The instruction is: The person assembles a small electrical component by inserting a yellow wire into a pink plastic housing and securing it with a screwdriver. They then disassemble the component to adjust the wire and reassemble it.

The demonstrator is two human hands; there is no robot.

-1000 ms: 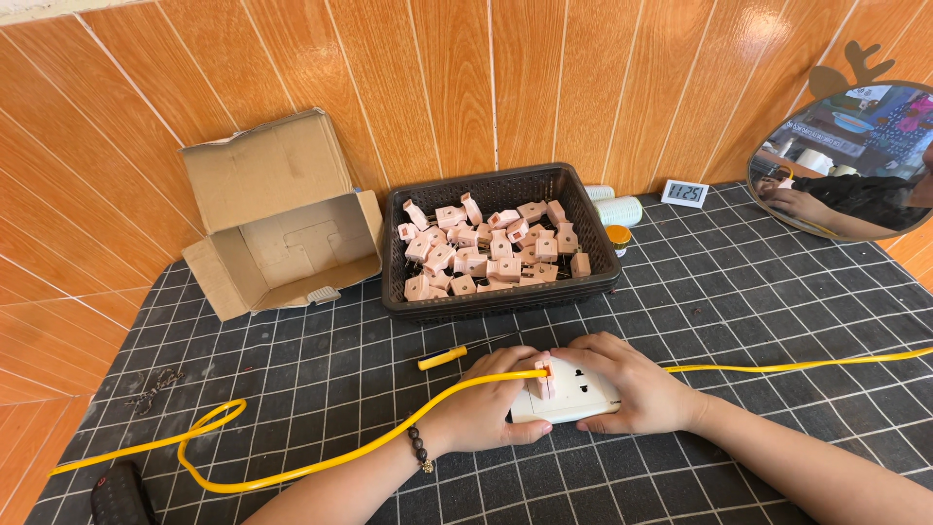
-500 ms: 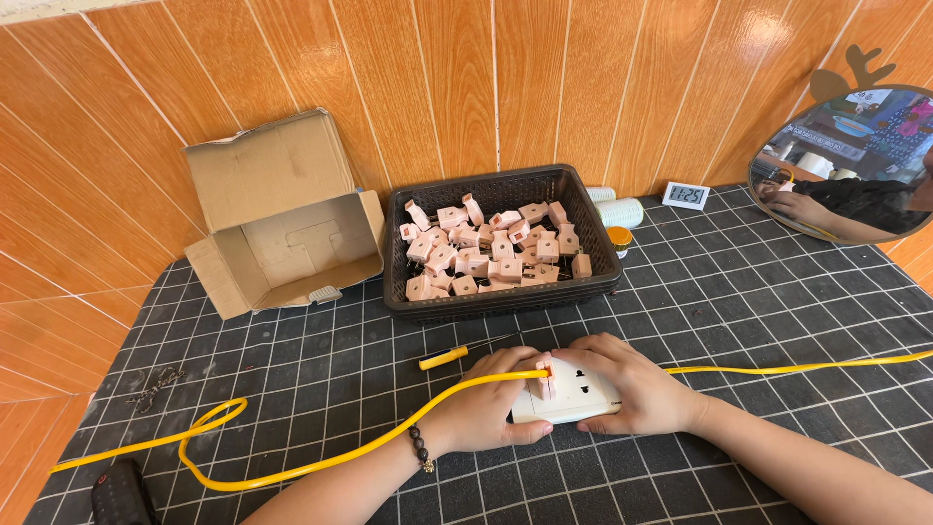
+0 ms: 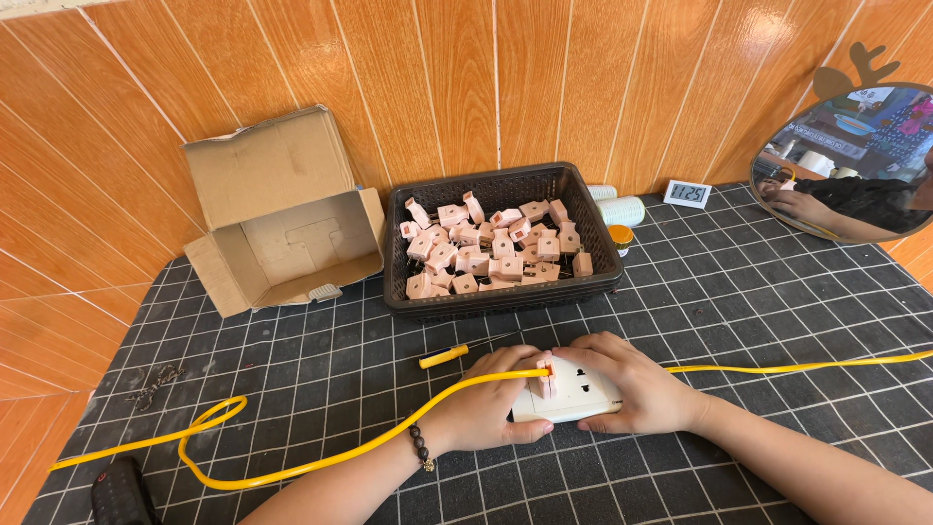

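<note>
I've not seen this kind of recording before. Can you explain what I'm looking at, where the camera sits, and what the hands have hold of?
The camera is worn on a person's head and looks down at their own bare hands over a gridded black mat. The left hand and right hand hold a white socket block between them, with a yellow wire running to it. Behind lie a yellow screwdriver, a black basket of small pink parts, an open cardboard box and a round mirror.

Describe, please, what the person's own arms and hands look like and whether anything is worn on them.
Both forearms are bare, with no sleeves in view. The left hand has a bracelet of dark round beads at the wrist. The right hand wears nothing visible: no glove, ring or watch.
</note>
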